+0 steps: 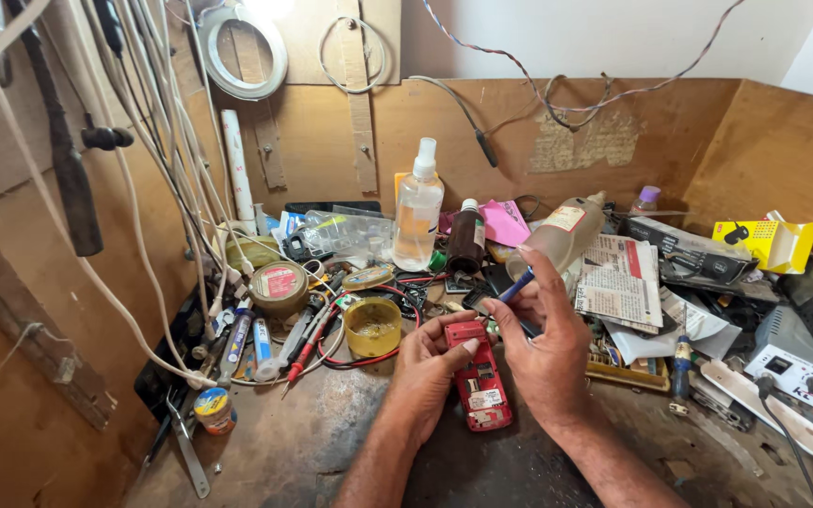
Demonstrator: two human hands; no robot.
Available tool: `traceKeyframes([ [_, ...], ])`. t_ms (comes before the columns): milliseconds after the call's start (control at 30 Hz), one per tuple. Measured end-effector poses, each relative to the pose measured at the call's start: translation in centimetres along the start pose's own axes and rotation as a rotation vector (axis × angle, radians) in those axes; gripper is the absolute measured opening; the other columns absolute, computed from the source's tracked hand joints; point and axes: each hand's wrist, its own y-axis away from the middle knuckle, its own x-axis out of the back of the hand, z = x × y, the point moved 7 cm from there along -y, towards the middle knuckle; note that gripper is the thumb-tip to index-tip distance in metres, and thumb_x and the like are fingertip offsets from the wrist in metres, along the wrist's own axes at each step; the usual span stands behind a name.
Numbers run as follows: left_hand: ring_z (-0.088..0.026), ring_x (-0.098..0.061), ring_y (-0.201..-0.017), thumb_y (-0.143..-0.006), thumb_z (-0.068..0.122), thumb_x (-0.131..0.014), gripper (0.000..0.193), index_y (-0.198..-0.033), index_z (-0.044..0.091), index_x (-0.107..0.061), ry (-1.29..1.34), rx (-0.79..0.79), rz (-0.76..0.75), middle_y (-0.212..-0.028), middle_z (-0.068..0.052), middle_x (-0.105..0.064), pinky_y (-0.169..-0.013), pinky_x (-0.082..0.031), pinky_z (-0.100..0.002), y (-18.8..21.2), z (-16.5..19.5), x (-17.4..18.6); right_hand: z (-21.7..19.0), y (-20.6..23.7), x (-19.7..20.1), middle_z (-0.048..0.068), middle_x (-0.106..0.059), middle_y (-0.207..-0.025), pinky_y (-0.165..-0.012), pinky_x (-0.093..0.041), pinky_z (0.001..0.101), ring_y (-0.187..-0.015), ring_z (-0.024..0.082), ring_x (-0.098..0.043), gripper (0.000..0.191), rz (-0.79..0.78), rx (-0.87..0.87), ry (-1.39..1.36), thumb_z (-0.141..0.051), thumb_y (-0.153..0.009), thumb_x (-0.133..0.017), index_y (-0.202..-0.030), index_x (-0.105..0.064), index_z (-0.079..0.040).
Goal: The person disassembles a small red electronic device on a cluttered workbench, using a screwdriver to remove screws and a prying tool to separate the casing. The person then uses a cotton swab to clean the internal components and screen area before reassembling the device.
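Two hands on one red phone body (pixel 478 378), back cover off, lying on the tabletop (pixel 312 442) low in the centre of my view. My left hand (pixel 425 372) grips its left edge, fingers curled around it, thumb pressed on the upper part of the casing. My right hand (pixel 548 343) rests against the phone's right edge; its thumb and forefinger are narrow, pinching a thin blue tool (pixel 517 285) whose tip angles down-left toward the top of the phone. Cannot tell whether the tip touches it.

Just beyond the left hand sits a small yellow open tin (pixel 372 326), ringed by a red wire (pixel 369 359). Left of that, a round closed tin (pixel 278 286) and a red-handled probe (pixel 308 343) among small tubes. A small capped jar (pixel 214 409) stands near the left edge, metal tweezers (pixel 187 452) beside it.

Behind the hands: a clear spray bottle (pixel 418 209), a dark brown bottle (pixel 467 239), and a tilted plastic bottle (pixel 562 235). Right of those, folded newspaper (pixel 620 280) and a yellow box (pixel 770 242). Far right, a white unit with a dial (pixel 797 362). White cables (pixel 157 141) hang down the left wooden wall.
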Motion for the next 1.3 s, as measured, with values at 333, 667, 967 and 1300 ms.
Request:
traceKeyframes([
  [333, -0.020, -0.074, -0.094, -0.084, -0.009, -0.064, 0.043, -0.127, -0.005, -0.065, -0.027, 0.048, 0.007, -0.106, -0.016, -0.077, -0.087, -0.062, -0.033, -0.2, -0.4, 0.2, 0.6, 0.8, -0.1, 0.007, -0.071, -0.099, -0.084, -0.059, 0.0290, -0.093, 0.013, -0.073, 0.063, -0.104, -0.052, -0.086, 0.008, -0.095, -0.066, -0.150, -0.040, -0.008],
  [667, -0.023, -0.074, -0.098, -0.085, -0.010, -0.063, 0.042, -0.127, -0.005, -0.062, 0.018, 0.087, 0.022, -0.108, -0.017, -0.076, -0.092, -0.061, -0.036, -0.1, -0.8, 0.5, 1.2, 0.0, -0.3, 0.006, -0.061, -0.085, -0.075, -0.058, 0.0271, -0.081, 0.013, -0.065, 0.066, -0.080, -0.047, -0.054, 0.006, -0.091, -0.077, -0.148, -0.047, -0.010],
  [967, -0.024, -0.074, -0.095, -0.087, -0.010, -0.062, 0.037, -0.124, -0.007, -0.063, 0.024, 0.033, -0.010, -0.105, -0.018, -0.075, -0.089, -0.061, -0.036, -0.5, -1.5, 0.8, 1.1, 1.1, -0.4, 0.004, -0.068, -0.099, -0.083, -0.058, 0.0287, -0.091, 0.012, -0.070, 0.066, -0.126, 0.033, -0.083, 0.008, -0.099, -0.067, -0.156, -0.037, -0.004],
  [1300, -0.025, -0.074, -0.094, -0.095, -0.003, -0.064, 0.031, -0.124, -0.010, -0.062, 0.058, -0.036, -0.076, -0.105, -0.018, -0.075, -0.088, -0.061, -0.037, -1.8, -2.5, 1.5, 2.6, 1.7, -0.4, 0.002, -0.058, -0.082, -0.072, -0.052, 0.0256, -0.076, 0.011, -0.058, 0.079, -0.087, 0.080, 0.027, 0.006, -0.097, -0.082, -0.160, -0.037, -0.009],
])
